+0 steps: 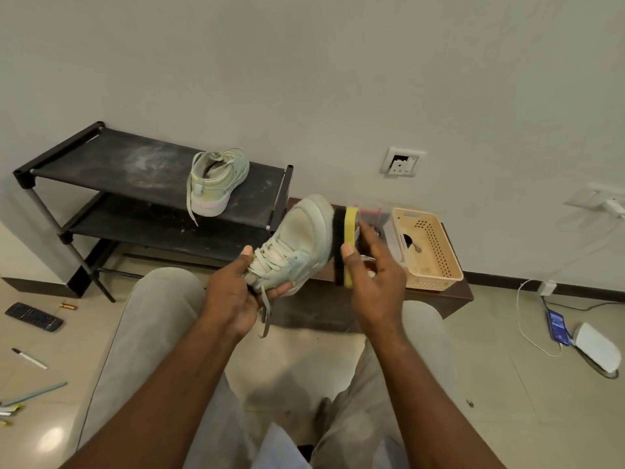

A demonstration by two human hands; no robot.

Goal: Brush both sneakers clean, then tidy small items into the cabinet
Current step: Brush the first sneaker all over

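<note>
Midair, your left hand (233, 296) grips a pale sneaker (297, 245) by its heel while your right hand (375, 275) holds a yellow brush (348, 245) against its toe; the second sneaker (216, 181) sits at the shoe rack's (101, 154) top-shelf front edge.

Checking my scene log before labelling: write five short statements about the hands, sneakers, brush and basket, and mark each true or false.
1. The left hand grips a sneaker. True.
2. The right hand presses the brush against that sneaker's heel. False: the bristles meet the toe.
3. A remote lies on the floor. True.
4. The second sneaker lies on the floor. False: it sits on the shoe rack's top shelf.
5. The basket stands on the shoe rack. False: it stands on the low brown bench.
</note>
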